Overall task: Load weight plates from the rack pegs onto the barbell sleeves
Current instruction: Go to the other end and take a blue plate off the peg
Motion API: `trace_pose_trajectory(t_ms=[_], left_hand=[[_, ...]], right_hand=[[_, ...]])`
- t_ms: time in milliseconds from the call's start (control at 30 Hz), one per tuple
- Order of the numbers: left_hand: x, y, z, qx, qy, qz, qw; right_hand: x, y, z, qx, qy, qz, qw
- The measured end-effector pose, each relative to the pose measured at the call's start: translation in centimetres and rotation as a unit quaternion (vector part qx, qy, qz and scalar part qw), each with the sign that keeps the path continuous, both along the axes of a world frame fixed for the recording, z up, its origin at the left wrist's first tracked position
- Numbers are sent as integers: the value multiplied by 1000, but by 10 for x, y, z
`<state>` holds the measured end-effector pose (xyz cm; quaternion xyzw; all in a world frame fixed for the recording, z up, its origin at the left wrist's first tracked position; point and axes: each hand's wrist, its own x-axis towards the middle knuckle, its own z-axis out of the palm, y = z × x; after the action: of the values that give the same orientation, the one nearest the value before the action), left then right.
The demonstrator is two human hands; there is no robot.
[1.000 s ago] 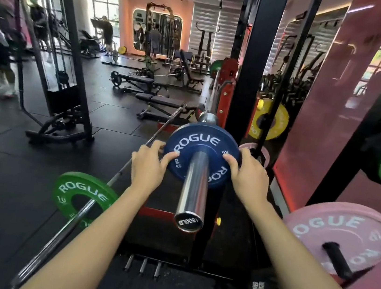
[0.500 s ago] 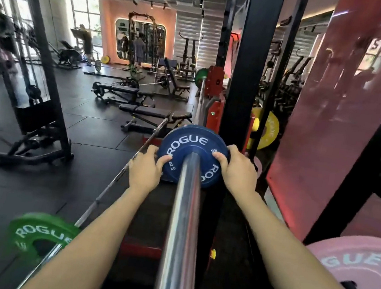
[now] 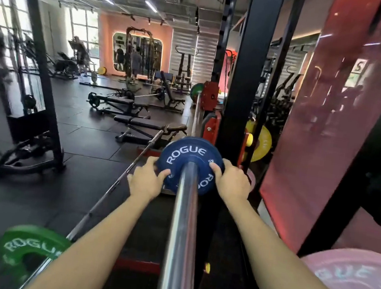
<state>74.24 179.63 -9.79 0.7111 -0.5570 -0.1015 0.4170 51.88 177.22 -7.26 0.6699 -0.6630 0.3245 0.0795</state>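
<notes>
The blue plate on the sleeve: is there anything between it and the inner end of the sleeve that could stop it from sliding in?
Nothing visible does. The blue plate is threaded on the sleeve, gripped at its rim by the left hand and right hand. The plate itself hides the sleeve beyond it, so that part cannot be checked.

The barbell sleeve (image 3: 182, 229) is smooth, bright metal with a polished sheen. The blue plate (image 3: 190, 154) looks like matt rubber with raised white lettering. The rack upright (image 3: 245, 78) is black painted metal, faintly glossy. The floor (image 3: 82, 143) is dark, matt rubber tiling. The red wall panel (image 3: 328, 129) is glossy and reflective.
</notes>
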Motion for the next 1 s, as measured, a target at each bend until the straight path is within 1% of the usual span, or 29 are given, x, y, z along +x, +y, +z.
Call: trace_pose_trajectory(t_ms=[33,100,167,333,467,633,833,933,1000], left_hand=[[-6,12,4,-3,-2,9,1000],[-14,41,10,-27,-2,21,999],[-15,73,11,-50,-29,16,998],[-6,150,8,-37,-87,16,995],[2,204,4,-50,-99,15,994],[4,268,11,-91,-102,21,990],[-12,327,46,-128,-171,63,975],[-43,350,63,-152,-212,57,964],[-71,364,68,-166,-258,41,951]], right_hand=[[-2,8,-1,22,8,-5,1000],[-5,30,-6,39,-5,6,999],[-7,59,-10,25,-28,33,999],[-7,134,-14,-6,-35,77,996],[-7,189,-11,-15,-10,98,995],[-10,244,-7,-13,-13,117,993],[-18,296,8,-34,-20,150,988],[-37,326,15,-45,-6,139,989],[-61,347,18,-51,8,122,991]])
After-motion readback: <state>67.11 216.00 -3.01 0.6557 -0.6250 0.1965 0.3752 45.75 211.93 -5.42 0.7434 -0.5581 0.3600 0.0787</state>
